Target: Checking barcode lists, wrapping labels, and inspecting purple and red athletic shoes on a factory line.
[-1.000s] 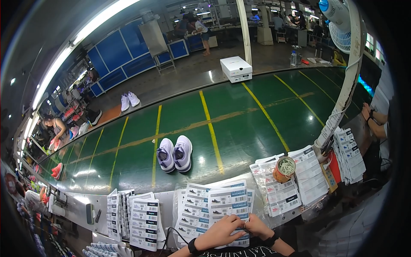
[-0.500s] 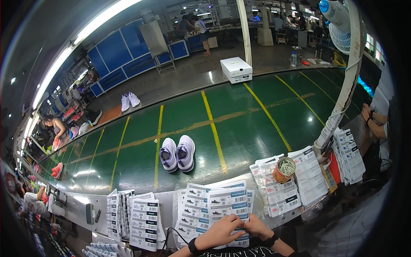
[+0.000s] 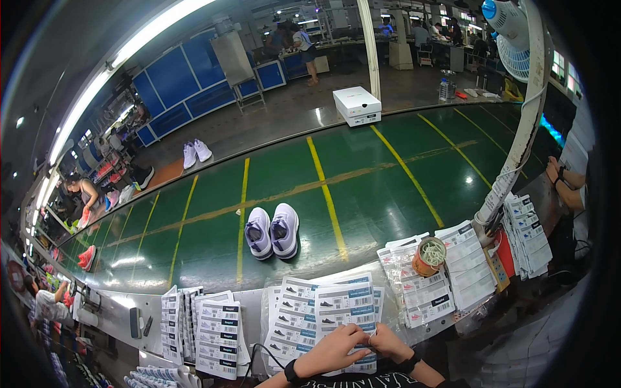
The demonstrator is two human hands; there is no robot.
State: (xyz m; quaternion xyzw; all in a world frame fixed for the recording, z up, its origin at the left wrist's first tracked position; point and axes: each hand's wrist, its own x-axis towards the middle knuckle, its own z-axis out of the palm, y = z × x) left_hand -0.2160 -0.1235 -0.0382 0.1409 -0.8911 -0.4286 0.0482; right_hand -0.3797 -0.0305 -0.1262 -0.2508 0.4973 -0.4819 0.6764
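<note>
View from above a factory workstation. A wide green conveyor belt with yellow lines runs across the middle of the scene; beyond it lies a grey shop floor backed by blue cabinets, with people at benches far off. On the far edge of the belt sits a white shoebox; near its near edge stands a pair of pale lilac sneakers, side by side, toes pointing far. A second white pair rests on the floor beyond the belt, to the left. A wrapped pole rises at the right, topped by a fan.

The near shelf carries stacks of printed label sheets at left, centre and right, and a spool of thread on the right stack. Another person's hands show at the far right edge.

Both forearms enter from the lower edge. The left hand and right hand meet at the near centre, fingers curled and pinching the near edge of a label sheet that lies on the centre stack, just before the wearer.
</note>
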